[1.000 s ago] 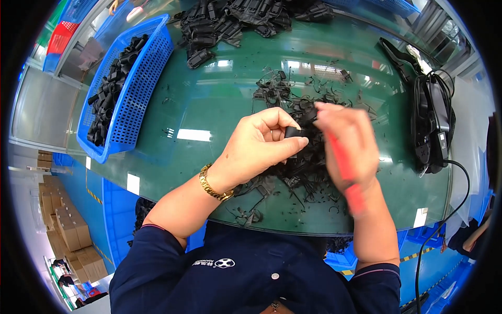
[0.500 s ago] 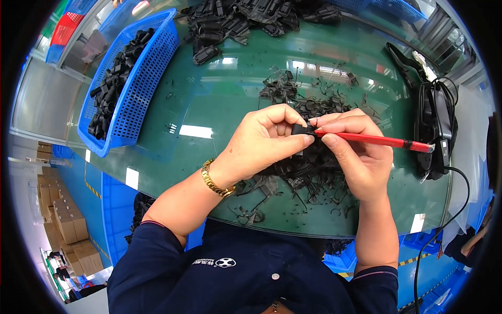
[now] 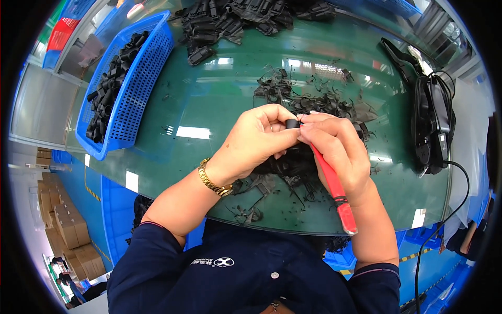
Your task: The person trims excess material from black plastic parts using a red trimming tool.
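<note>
My left hand (image 3: 253, 135), with a gold watch at the wrist, pinches a small black cylindrical plastic part (image 3: 292, 124) between thumb and fingers. My right hand (image 3: 340, 146) is closed around a slim red-handled tool (image 3: 330, 180) with a dark binding near its rear end. The handle slants down toward my right forearm. The tool's working tip is hidden by my fingers at the part's right side, and the fingertips of both hands nearly meet there. Below and behind the hands lies a heap of black plastic trimmings and scraps (image 3: 329, 104).
At the left stands a blue perforated basket (image 3: 137, 86) with many black parts. A pile of black parts (image 3: 230, 18) lies at the green table's (image 3: 193, 157) far edge. A black corded device (image 3: 434, 125) sits at the right, its cable hanging over the edge.
My right hand has turned and moved slightly left, swinging the red handle from pointing right to pointing down toward me. My left hand still holds the black part.
</note>
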The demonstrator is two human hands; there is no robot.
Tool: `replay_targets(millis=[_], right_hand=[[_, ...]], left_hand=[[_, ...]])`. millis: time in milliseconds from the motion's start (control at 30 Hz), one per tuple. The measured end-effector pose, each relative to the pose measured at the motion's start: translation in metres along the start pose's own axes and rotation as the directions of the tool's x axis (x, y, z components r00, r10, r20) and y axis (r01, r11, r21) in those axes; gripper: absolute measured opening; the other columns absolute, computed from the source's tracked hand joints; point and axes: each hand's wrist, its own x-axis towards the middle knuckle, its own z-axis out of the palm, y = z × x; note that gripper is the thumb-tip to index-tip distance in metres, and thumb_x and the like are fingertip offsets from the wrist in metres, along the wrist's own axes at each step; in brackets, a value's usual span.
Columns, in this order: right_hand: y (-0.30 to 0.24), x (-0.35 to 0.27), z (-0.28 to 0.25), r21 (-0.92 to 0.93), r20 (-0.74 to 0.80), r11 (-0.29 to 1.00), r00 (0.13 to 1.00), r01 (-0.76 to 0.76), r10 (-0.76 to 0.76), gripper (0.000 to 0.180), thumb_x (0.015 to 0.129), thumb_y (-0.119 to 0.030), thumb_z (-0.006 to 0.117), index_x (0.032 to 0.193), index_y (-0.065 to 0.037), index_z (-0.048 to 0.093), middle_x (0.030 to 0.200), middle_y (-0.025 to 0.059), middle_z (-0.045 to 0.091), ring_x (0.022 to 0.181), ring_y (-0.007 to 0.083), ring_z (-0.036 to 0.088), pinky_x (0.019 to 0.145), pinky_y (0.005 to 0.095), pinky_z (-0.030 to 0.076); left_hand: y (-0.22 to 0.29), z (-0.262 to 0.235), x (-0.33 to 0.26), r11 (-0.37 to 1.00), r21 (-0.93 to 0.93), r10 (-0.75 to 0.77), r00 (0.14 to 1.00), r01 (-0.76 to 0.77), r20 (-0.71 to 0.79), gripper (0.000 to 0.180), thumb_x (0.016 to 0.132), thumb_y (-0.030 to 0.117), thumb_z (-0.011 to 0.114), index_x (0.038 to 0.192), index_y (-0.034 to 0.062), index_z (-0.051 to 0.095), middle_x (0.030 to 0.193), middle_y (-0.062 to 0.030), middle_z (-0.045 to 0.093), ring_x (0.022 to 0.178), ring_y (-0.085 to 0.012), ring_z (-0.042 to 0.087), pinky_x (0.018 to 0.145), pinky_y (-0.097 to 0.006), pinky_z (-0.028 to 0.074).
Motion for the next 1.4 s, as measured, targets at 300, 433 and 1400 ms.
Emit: replay_targets(millis=[300, 433, 1400], right_hand=[[0.015, 0.0, -0.023, 0.448, -0.18, 0.729, 0.746, -0.518, 0.641, 0.012, 0.087, 0.003, 0.061, 0.099, 0.003, 0.06, 0.092, 0.0077, 0.062, 0.084, 0.0152, 0.062, 0.075, 0.0254, 0.05], [0.008, 0.004, -0.02, 0.572, -0.155, 0.628, 0.682, -0.528, 0.714, 0.01, 0.087, 0.002, 0.063, 0.097, 0.001, 0.062, 0.092, 0.005, 0.063, 0.083, 0.0094, 0.06, 0.072, 0.0208, 0.047], [0.005, 0.004, -0.009, 0.018, -0.062, 0.99, 0.988, -0.139, 0.14, 0.024, 0.069, 0.011, 0.067, 0.091, 0.004, 0.06, 0.086, 0.0142, 0.06, 0.081, 0.0291, 0.062, 0.071, 0.0351, 0.054]], left_hand=[[-0.002, -0.004, 0.0, 0.995, 0.038, 0.088, 0.98, -0.096, 0.176, 0.013, 0.084, 0.001, 0.067, 0.091, 0.005, 0.058, 0.096, -0.0002, 0.058, 0.077, -0.0051, 0.054, 0.067, -0.02, 0.047], [-0.009, -0.01, 0.005, 0.971, -0.015, 0.24, 0.958, -0.24, 0.16, 0.012, 0.088, 0.002, 0.062, 0.098, 0.0057, 0.056, 0.101, -0.0025, 0.06, 0.096, -0.0097, 0.056, 0.088, -0.026, 0.045], [-0.002, -0.006, -0.003, 0.987, 0.105, 0.1, 0.978, -0.12, 0.183, 0.011, 0.086, -0.001, 0.061, 0.097, 0.0019, 0.059, 0.106, -0.0048, 0.06, 0.094, -0.0081, 0.055, 0.081, -0.023, 0.045]])
